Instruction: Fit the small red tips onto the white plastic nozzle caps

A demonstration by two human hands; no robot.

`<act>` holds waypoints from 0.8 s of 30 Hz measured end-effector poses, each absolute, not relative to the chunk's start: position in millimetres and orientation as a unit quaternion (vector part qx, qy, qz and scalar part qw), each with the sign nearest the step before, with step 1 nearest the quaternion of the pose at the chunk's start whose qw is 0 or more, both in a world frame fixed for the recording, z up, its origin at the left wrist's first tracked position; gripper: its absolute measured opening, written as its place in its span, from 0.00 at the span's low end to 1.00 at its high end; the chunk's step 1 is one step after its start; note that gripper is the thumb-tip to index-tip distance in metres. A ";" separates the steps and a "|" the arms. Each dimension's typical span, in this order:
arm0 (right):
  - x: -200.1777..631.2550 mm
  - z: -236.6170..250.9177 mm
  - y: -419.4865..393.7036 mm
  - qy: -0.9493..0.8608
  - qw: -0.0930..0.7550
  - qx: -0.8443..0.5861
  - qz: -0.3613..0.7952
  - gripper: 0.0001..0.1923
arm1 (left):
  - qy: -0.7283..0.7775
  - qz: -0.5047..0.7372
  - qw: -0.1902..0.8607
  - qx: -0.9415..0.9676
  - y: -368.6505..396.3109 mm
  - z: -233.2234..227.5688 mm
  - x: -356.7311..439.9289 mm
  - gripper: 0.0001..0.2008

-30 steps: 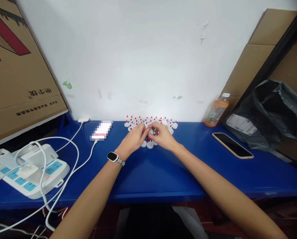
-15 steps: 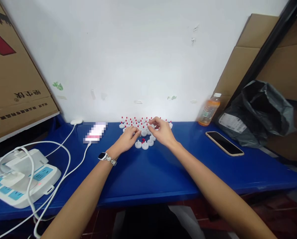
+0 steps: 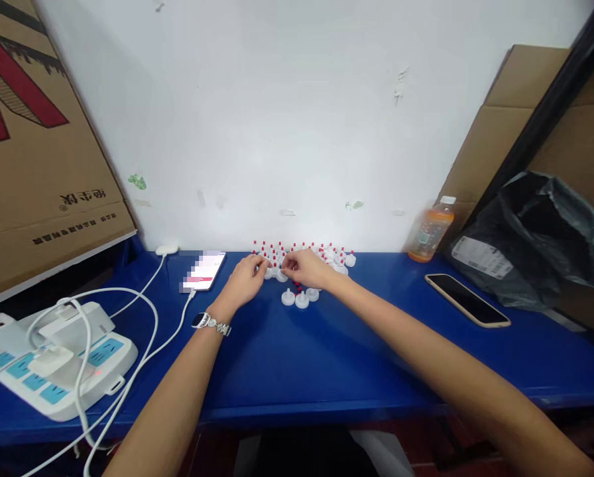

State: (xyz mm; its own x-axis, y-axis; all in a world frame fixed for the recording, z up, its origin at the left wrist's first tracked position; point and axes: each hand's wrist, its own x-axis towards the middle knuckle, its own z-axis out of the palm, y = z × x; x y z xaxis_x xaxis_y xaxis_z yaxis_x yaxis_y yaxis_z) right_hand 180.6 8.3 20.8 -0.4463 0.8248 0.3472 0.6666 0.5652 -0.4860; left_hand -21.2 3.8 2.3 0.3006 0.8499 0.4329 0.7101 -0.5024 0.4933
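Taking clock face as centred on cluster of red-tipped nozzle lids. Finding cluster standing on blue table, close to white wall at twelve o'clock. Finding three untipped white lids resting at six o'clock, nozzles upward, with loose red tips heaped just behind.

Recording left hand at nine o'clock, thumb and fingertips bending toward one another beside front lids; being unable to tell whether gripping or released. Recording right hand over front of cluster, forearm slanting off toward four o'clock, thumb and fingers closing together at a white front lid; being unable to tell whether firmly grasping or only touching, with fingertips hiding any small part between.

Judging step as fine fingertip handling of single lid. Recommending, for good results: steadying lid low at rim with left hand, pinching lightly with right, pressing straight along nozzle rather than sideways, and lifting fingers clear before shifting across. Flagging likely risk: brushing crowded neighbours and toppling light lids, or scattering red tips.

Containers: noting orange-drink bottle just above three o'clock, leaning slightly, white cap on, orange liquid showing through clear wall. Noting dark plastic bag farther out at three, mouth gaping, white label facing out; being unable to make out contents.
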 end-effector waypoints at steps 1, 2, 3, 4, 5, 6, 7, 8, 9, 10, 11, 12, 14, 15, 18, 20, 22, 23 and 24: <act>178.6 19.1 11.0 -0.849 0.256 -0.446 0.118 0.04 | 0.494 0.327 0.097 0.800 4.8 0.8 -21.7 0.17; 177.5 17.8 13.2 -0.859 0.231 -0.448 0.095 0.04 | 0.497 0.319 0.091 0.802 5.6 -0.7 -21.9 0.17; 177.5 16.9 14.9 -0.866 0.210 -0.448 0.076 0.04 | 0.496 0.311 0.089 0.806 6.2 -2.1 -21.9 0.17; 178.3 16.7 16.4 -0.871 0.194 -0.447 0.063 0.04 | 0.493 0.305 0.092 0.809 6.5 -3.2 -21.6 0.17; 179.8 17.1 18.1 -0.873 0.188 -0.446 0.057 0.05 | 0.489 0.302 0.098 0.812 6.7 -4.1 -21.3 0.17; 181.8 18.1 20.3 -0.870 0.194 -0.451 0.055 0.08 | 0.486 0.302 0.105 0.814 6.7 -4.7 -20.7 0.17; 183.9 19.3 23.2 -0.860 0.211 -0.461 0.053 0.11 | 0.482 0.302 0.112 0.815 6.6 -5.2 -20.0 0.17; 185.8 20.5 27.0 -0.847 0.231 -0.477 0.049 0.14 | 0.480 0.303 0.117 0.815 6.3 -5.5 -19.2 0.18; 187.2 21.3 31.6 -0.831 0.246 -0.497 0.042 0.15 | 0.479 0.304 0.120 0.815 5.9 -5.7 -18.2 0.18; 187.7 21.4 36.9 -0.819 0.246 -0.518 0.031 0.16 | 0.475 0.307 0.122 0.816 5.5 -5.9 -17.2 0.18; 187.2 20.7 42.4 -0.811 0.234 -0.536 0.018 0.14 | 0.470 0.310 0.123 0.817 5.1 -6.1 -16.1 0.18; 185.8 19.3 47.7 -0.810 0.213 -0.547 0.007 0.13 | 0.466 0.314 0.123 0.818 4.8 -6.3 -15.2 0.18; 181.0 15.5 56.0 -0.815 0.176 -0.552 -0.005 0.09 | 0.461 0.320 0.124 0.818 4.5 -6.7 -14.1 0.18; 178.5 13.8 58.2 -0.819 0.168 -0.549 -0.007 0.08 | 0.460 0.322 0.125 0.818 4.3 -6.7 -13.9 0.18; 175.5 13.1 54.8 -0.817 0.195 -0.542 -0.018 0.08 | 0.458 0.323 0.126 0.819 1.8 -4.2 -14.2 0.18; 179.8 15.7 44.5 -0.808 0.254 -0.530 -0.021 0.08 | 0.456 0.334 0.129 0.815 -1.9 0.0 -13.1 0.18; 188.0 18.2 29.9 -0.798 0.335 -0.501 0.009 0.07 | 0.449 0.358 0.139 0.807 -6.4 5.3 -8.2 0.18; 192.7 18.7 21.9 -0.794 0.367 -0.483 0.037 0.07 | 0.444 0.372 0.144 0.802 -8.3 7.8 -3.8 0.19; 197.4 18.5 14.0 -0.790 0.391 -0.467 0.070 0.06 | 0.438 0.386 0.148 0.798 -9.9 9.7 1.7 0.19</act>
